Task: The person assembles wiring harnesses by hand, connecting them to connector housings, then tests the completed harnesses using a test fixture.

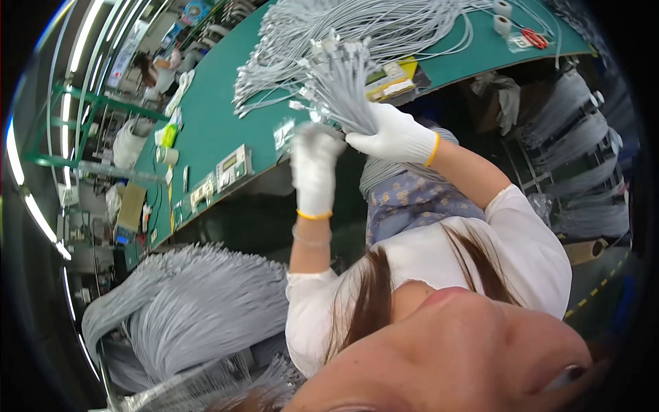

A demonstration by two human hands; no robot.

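My right hand [395, 135], in a white knit glove with a yellow cuff edge, is closed around a thick bundle of grey cables [343, 86]. The cable ends fan out above the fist, with small white connectors at their tips. My left hand [317, 161], gloved the same way, is raised just left of the bundle. Motion smears its fingers, so whether it holds a cable end cannot be made out. Behind the bundle, a large heap of grey cables [357, 27] lies on the green table [213, 110]. More grey cable [395, 172] hangs below my right hand across my lap.
On the table are a yellow tray [405, 75], red-handled scissors [534, 38], white rolls [502, 25] and a small device with a screen [233, 168]. A big cable pile [199, 302] sits lower left; racked cables [570, 137] hang at right. Another person [163, 72] is far left.
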